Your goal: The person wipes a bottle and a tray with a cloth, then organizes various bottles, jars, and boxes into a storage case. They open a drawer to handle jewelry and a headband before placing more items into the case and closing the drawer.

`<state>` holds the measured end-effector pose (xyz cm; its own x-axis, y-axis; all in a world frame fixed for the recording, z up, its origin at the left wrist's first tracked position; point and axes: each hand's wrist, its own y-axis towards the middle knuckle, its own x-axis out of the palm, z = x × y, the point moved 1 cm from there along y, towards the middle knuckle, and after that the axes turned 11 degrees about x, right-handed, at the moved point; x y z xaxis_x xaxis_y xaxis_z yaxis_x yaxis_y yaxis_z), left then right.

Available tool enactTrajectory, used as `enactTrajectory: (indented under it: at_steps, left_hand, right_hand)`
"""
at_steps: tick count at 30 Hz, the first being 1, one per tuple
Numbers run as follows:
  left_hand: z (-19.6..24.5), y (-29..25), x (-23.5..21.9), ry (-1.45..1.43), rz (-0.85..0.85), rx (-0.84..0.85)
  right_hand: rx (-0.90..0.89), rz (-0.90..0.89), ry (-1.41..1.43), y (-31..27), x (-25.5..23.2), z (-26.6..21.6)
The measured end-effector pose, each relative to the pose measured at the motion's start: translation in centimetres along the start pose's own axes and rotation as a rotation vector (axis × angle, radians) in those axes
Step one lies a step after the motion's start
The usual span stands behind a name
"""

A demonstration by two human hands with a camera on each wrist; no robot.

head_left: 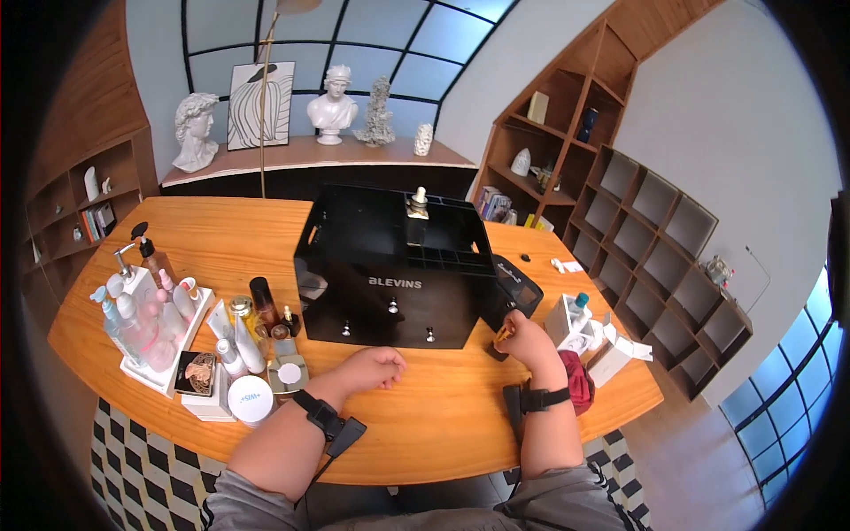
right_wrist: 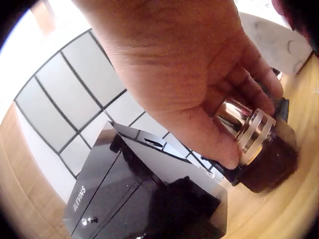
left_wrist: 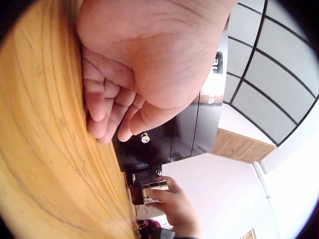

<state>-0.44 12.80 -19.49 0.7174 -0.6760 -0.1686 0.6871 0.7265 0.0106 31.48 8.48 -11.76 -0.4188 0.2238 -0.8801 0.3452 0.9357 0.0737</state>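
Observation:
The right hand (head_left: 524,341) grips the gold neck of a small dark bottle (right_wrist: 271,162) between thumb and fingers, low over the table beside the black box's right side. In the right wrist view the hand (right_wrist: 184,74) covers part of the gold collar (right_wrist: 256,132). The left hand (head_left: 372,368) rests on the wood in front of the box, fingers loosely curled, holding nothing; the left wrist view shows its palm (left_wrist: 154,55). The black BLEVINS box (head_left: 390,305) has several shiny knobs, and a dropper bottle (head_left: 417,217) stands on its top.
Pump bottles in a white tray (head_left: 146,380), tubes, jars and a round white-lidded jar (head_left: 251,399) crowd the left. To the right are a dark flat case (head_left: 518,281), a white box with a teal-capped bottle (head_left: 580,303), an opened white carton (head_left: 613,358) and red cloth (head_left: 578,385).

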Motion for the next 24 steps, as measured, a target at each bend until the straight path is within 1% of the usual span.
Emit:
enactTrajectory:
  at_steps: [1,4,5,7,8,11,13,15,17,20,22,24]
  left_hand:
    - [-0.3,0.1,-0.1,0.001,-0.003,0.014]
    - [-0.6,0.3,0.1,0.011,0.002,0.041]
    - [-0.6,0.3,0.1,0.017,-0.006,0.045]
    - [-0.4,0.4,0.1,0.035,-0.028,0.047]
    - [-0.2,0.3,0.1,0.030,-0.029,0.050]
    - [0.2,0.2,0.2,0.042,-0.038,0.066]
    - [-0.1,0.2,0.2,0.044,-0.039,0.061]
    - [-0.6,0.5,0.1,0.030,-0.040,0.071]
    - [-0.9,0.5,0.0,-0.002,-0.038,0.093]
    - [-0.6,0.5,0.2,-0.025,-0.028,0.097]
    - [-0.7,0.7,0.2,-0.021,-0.030,0.078]
    - [-0.7,0.8,0.2,-0.006,-0.029,0.067]
  right_hand:
    - [0.011,0.002,0.008,-0.5,-0.6,-0.4]
    - [-0.001,0.197,0.114,-1.9,-3.0,-1.5]
    - [-0.001,0.267,0.125,-2.7,-4.1,-2.2]
    - [-0.065,0.346,0.291,-4.1,-6.5,-4.8]
    - [-0.045,0.371,0.321,-3.8,-7.4,-5.7]
    - [-0.291,0.455,0.335,-4.9,-10.5,-12.6]
    - [-0.443,0.468,0.258,-3.4,-10.6,-16.5]
    - [-0.560,0.428,0.188,-1.2,-9.7,-20.1]
    - [-0.521,0.354,0.060,2.0,-7.8,-22.4]
    - [-0.400,0.308,-0.122,5.5,-5.3,-23.9]
    - [-0.376,0.283,-0.088,7.3,-4.3,-23.7]
    - [-0.346,0.244,-0.076,7.0,-4.7,-24.1]
